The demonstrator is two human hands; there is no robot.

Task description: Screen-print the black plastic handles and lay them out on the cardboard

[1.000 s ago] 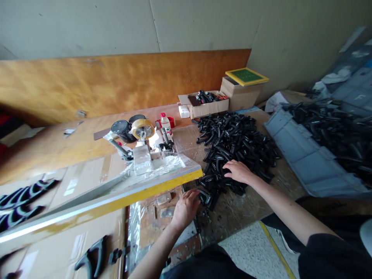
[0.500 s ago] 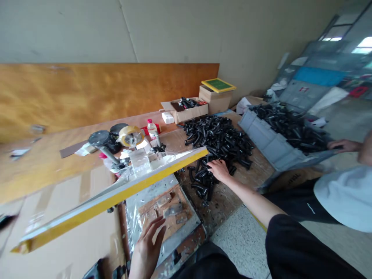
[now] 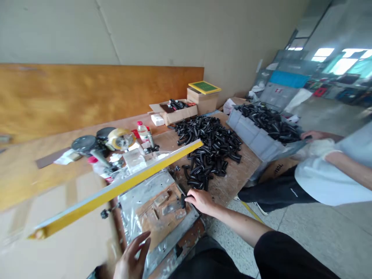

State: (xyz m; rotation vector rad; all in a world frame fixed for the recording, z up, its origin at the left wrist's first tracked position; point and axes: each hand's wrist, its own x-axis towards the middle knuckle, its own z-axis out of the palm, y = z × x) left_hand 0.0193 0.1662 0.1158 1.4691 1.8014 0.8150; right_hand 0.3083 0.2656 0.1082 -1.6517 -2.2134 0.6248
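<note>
My right hand (image 3: 200, 200) is closed on a small black plastic part (image 3: 183, 200) at the right edge of the printing plate (image 3: 162, 207), a wooden board wrapped in clear film. My left hand (image 3: 132, 259) hovers at the plate's near left corner with fingers spread and nothing in it. A yellow-edged screen frame (image 3: 122, 185) is raised at a slant above the plate. Behind my right hand lies a pile of black curved plastic parts (image 3: 209, 147) on the wooden table (image 3: 232, 178).
A grey bin (image 3: 255, 135) of more black parts stands at the right, where another person in a white shirt (image 3: 328, 174) reaches in. A tape roll (image 3: 120, 138), small bottle (image 3: 141, 131), black knobs and cardboard boxes (image 3: 186, 106) sit at the back. Cardboard sheets (image 3: 58, 232) lie at left.
My right hand left the pile and came back to the plate's edge with a black part. My left hand slid toward the near corner. The view swung right, showing the other person.
</note>
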